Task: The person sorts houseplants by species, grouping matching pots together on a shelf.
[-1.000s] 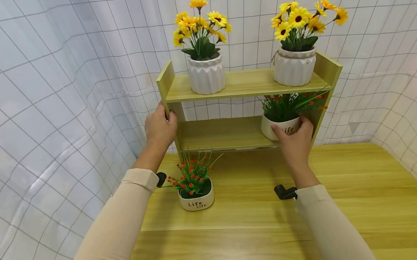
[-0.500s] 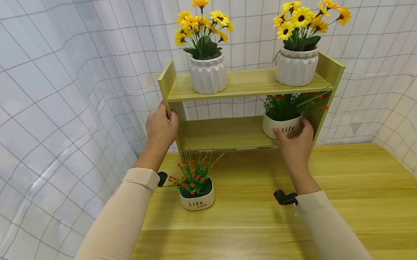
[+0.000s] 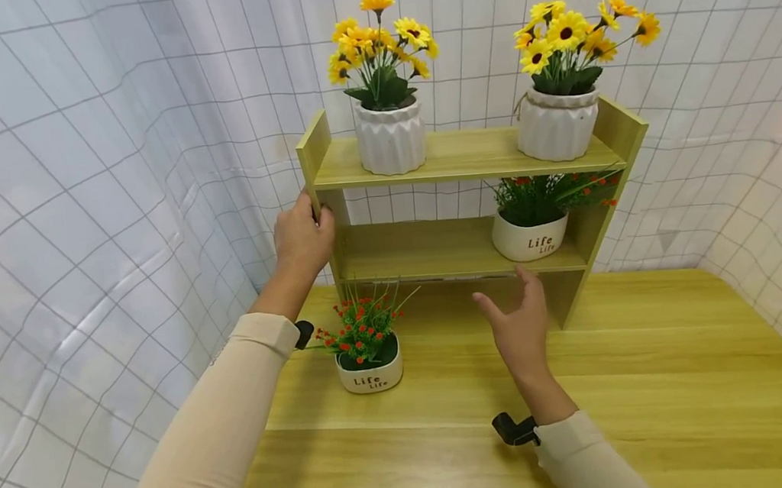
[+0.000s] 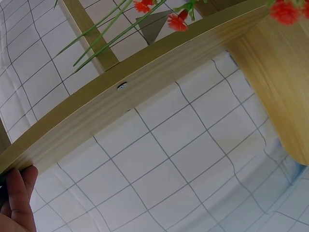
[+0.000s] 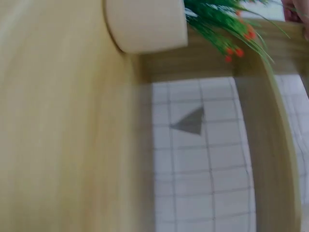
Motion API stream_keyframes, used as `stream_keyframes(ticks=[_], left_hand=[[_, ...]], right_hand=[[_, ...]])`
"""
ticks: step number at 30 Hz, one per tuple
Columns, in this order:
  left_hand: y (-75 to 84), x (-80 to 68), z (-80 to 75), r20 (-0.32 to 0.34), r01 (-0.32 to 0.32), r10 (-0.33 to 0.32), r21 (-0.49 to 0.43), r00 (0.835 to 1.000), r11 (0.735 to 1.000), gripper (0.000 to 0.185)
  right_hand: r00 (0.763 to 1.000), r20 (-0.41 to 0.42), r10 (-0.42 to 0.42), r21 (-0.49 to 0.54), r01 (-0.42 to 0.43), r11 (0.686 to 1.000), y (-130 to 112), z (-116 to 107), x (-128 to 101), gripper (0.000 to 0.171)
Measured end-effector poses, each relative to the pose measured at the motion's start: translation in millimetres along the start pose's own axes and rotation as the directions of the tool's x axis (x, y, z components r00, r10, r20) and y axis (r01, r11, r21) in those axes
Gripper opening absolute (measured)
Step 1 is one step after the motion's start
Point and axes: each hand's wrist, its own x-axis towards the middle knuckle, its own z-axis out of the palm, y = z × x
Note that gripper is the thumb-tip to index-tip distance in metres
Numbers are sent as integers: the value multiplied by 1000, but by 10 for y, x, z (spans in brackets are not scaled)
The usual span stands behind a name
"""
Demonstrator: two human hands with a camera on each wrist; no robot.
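My left hand [image 3: 302, 237] grips the left side panel of a light wooden two-tier shelf [image 3: 467, 154]; its fingers [image 4: 20, 198] show at the panel's edge in the left wrist view. My right hand [image 3: 520, 322] is in front of the lower tier, thumb and fingers spread, holding nothing. Just above it, a white oval "Life" pot [image 3: 531, 239] of red-flowered greenery stands at the right end of the middle tier. A matching "Life" pot [image 3: 371, 376] stands on the table in front of the shelf's left leg; part of it [image 5: 145, 24] shows in the right wrist view.
Two fluted white pots of yellow flowers, the left pot [image 3: 391, 138] and the right pot [image 3: 556, 125], stand on the top tier. White grid-patterned curtain [image 3: 117, 181] surrounds the wooden table [image 3: 684, 382] at the back and sides.
My right hand has let go of the "Life" pot on the middle tier and drawn back, down and to the left. My left hand keeps its grip on the side panel.
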Motion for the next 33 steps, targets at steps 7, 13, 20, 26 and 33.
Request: stream_keyframes(ticks=[7,13,20,26,33], left_hand=[[-8,12,-5,-7,-2,2,1,1000,1000,26],[-12,18,-1,0,-1,1,3,1000,1000,25],[6,22,-14,7,1,-1,-3,1000,1000,26],[20,18,-22,13,-8,8,-2,1000,1000,31],[32,-13,-27,28,10,-10,-1,1000,1000,34]], right_hand=[[996,84,-8,89,1,996,82,239,-224,77],[982,174,72,125,-94,988,120,431,-403,79],[958,255,132,137,-171,976,101,634,-566,78],[942,304,141,155,-195,969,104,789,-689,74],[897,400,187,156,-267,951,117,927,-827,76]])
